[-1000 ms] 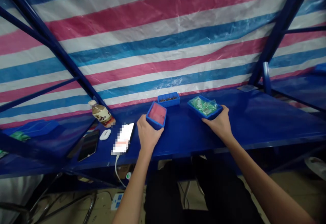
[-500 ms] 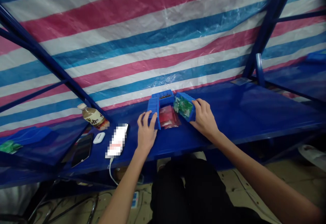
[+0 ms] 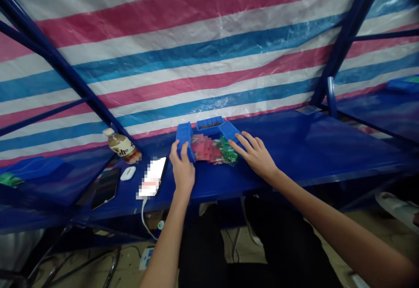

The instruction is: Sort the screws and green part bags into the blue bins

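Observation:
My left hand (image 3: 182, 168) has its fingers curled over the near end of a blue plastic bin (image 3: 184, 132), which is tipped onto its side. Red packets (image 3: 203, 147) lie spread on the table to the right of it. My right hand (image 3: 257, 155) grips a second blue bin (image 3: 230, 131), tilted over toward the left, with its fingers across the outside and its thumb hidden. Small green packets (image 3: 229, 152) lie below that bin's mouth, up against the red ones. Behind them stands a third blue bin (image 3: 209, 124) holding small dark metallic pieces.
On the blue table (image 3: 294, 144), to the left, are a drink bottle (image 3: 123, 147), a white earbud case (image 3: 128, 173), a lit phone (image 3: 152, 179) with a cable, and a dark phone (image 3: 105, 187). A striped sheet (image 3: 209, 52) hangs behind, between blue metal posts (image 3: 347, 39).
The right bin has turned over and its green packets now lie on the table. My left hand and its bin have shifted left, and the red packets are spread wider.

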The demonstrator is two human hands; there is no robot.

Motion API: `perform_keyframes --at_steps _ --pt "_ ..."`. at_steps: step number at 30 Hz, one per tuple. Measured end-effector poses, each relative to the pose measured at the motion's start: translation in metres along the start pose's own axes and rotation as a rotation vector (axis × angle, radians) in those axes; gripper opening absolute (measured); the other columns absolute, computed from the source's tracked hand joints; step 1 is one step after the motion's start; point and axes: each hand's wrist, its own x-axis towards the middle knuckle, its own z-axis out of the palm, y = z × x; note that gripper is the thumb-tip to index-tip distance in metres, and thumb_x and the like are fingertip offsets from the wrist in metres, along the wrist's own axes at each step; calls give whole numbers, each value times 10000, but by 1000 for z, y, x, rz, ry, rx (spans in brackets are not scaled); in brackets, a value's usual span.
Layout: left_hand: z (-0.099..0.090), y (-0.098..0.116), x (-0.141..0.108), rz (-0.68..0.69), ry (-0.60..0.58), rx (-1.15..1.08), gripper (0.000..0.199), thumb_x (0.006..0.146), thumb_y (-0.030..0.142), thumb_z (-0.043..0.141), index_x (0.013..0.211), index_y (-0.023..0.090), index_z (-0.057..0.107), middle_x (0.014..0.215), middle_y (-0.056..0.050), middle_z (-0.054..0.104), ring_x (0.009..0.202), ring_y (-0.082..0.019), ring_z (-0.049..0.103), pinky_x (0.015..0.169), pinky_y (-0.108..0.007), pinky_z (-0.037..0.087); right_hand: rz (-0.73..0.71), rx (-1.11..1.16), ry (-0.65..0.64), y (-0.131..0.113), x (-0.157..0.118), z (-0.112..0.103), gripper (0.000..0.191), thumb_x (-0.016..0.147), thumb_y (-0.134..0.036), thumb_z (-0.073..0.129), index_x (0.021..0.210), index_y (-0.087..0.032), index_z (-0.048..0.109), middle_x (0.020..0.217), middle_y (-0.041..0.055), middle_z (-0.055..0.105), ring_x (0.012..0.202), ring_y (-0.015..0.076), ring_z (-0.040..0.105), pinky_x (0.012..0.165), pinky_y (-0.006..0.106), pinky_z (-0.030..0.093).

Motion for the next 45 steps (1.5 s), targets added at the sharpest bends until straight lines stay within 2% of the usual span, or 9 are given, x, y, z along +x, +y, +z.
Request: perform_keyframes --at_steps 7,16,20,26,29,34,38,41,45 --pt "-5 -19 13 404 -244 152 674 807 -48 453 1346 349 527 1465 -72 441 1327 -304 421 1062 -494 441 -226 -26 -49 1 5 1 665 934 -76 425 1519 -353 274 1520 32 424 1338 307 418 980 515 440" --pt "-48 -63 102 560 -368 271 680 809 -34 457 1368 354 480 1493 -57 394 1367 -270 361 1126 -492 362 -200 25 -105 46 12 -2 839 860 4 463 1533 -412 183 1548 10 377 1345 316 399 1018 521 409" --pt "-30 -72 106 278 -140 189 756 703 -14 585 1383 262 403 1489 -116 321 1386 -315 312 1133 -495 331 -150 41 -94 54 4 3 851 834 18 451 1541 -374 185 1529 58 392 1334 347 396 985 525 432" --pt "38 -92 89 -620 133 -27 1071 551 359 883 1364 114 230 1364 -220 397 1301 -367 402 1110 -564 314 186 278 57 63 -9 12 886 762 7 464 1543 -297 176 1524 117 326 1354 335 358 1071 526 376" --pt "60 -102 83 -850 173 -100 1058 522 443 898 1306 126 263 1322 -227 437 1293 -388 409 1085 -586 334 359 403 157 78 -7 20 885 730 -55 528 1524 -248 188 1511 135 301 1379 329 320 1104 507 336" --pt "68 -105 85 -1065 38 -47 1100 525 482 883 1349 122 249 1375 -267 427 1357 -429 359 1109 -591 308 773 570 146 116 5 53 993 651 -354 730 1474 -158 211 1449 199 370 1320 368 390 1065 528 332" --pt "60 -89 89 -1139 -96 19 1100 618 396 834 1446 59 192 1538 -338 123 1446 -437 206 1159 -539 257 1075 537 -69 131 4 79 1014 610 -599 738 1426 -183 302 1333 197 536 1231 399 482 1069 634 187" --pt "49 -61 78 -987 -29 56 1088 713 368 762 1493 8 95 1545 -361 56 1471 -433 105 1169 -571 196 1054 481 -126 132 -2 90 1106 574 -655 746 1444 -141 296 1319 225 552 1271 413 450 1087 647 108" --pt "36 -14 46 -130 -289 -33 517 900 367 553 1395 244 467 1548 -145 317 1467 -319 224 1169 -560 218 1002 465 -158 127 -11 90 1226 566 -603 781 1493 -42 206 1386 286 470 1338 433 361 1097 594 196"
